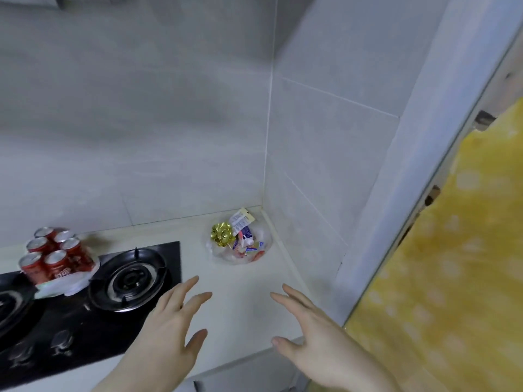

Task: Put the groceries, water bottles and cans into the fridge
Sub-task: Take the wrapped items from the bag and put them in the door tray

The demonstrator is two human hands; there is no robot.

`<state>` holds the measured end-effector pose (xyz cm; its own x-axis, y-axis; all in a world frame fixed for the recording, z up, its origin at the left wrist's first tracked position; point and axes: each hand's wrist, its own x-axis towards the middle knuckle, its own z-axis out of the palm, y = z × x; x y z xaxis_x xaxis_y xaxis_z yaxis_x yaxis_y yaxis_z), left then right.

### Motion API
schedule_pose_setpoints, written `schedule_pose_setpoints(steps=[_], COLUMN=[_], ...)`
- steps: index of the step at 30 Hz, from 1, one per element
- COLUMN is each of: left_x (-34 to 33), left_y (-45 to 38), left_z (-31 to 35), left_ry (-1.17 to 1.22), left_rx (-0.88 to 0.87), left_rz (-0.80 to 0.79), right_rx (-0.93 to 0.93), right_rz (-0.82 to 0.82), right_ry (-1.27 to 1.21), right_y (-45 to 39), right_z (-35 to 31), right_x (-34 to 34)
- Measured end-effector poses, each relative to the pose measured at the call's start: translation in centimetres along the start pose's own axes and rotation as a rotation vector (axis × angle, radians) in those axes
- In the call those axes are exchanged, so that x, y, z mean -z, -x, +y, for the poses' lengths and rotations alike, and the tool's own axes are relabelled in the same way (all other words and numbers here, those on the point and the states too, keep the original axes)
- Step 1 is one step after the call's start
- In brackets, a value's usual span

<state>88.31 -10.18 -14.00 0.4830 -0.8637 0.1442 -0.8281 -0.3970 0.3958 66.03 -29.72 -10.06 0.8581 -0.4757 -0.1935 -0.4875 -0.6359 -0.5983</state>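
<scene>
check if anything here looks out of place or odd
One thing: the six-pack of red drink cans, in its white plastic wrap, sits on the black glass gas hob, partly over the left burner. Nothing looks spilled or damaged.

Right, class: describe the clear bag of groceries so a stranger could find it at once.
Start at the black stove, then follow the pale counter right to the tiled corner. The clear bag sits there, alone, holding a gold bow and small packets, unlike the red cans on the stove.
</scene>
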Motion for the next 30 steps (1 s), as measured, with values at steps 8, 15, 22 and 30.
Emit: schedule_pose_setpoints(steps=[8,15,22,30], left_x=[0.5,3.1,6.7,12.0], left_y=[-0.4,0.4,0.2,-0.6], left_z=[-2.8,-9.9,-19.7,-30.7], left_ry=[0.002,-0.019,0.013,-0.004], left_rx=[0.222,0.396,0.397,0.343], left_rz=[0.033,0.062,0.052,0.01], right_rx=[0.136,0.239,0.25,0.241], right_rz=[-0.134,-0.188,-0.19,-0.164], right_ry=[0.023,0.038,0.019,-0.051], right_y=[-8.8,-15.1,-21.7,-28.4], right_z=[-1.0,-6.4,-13.5,-22.1], right_x=[-0.2,-2.4,-7.4,-14.2])
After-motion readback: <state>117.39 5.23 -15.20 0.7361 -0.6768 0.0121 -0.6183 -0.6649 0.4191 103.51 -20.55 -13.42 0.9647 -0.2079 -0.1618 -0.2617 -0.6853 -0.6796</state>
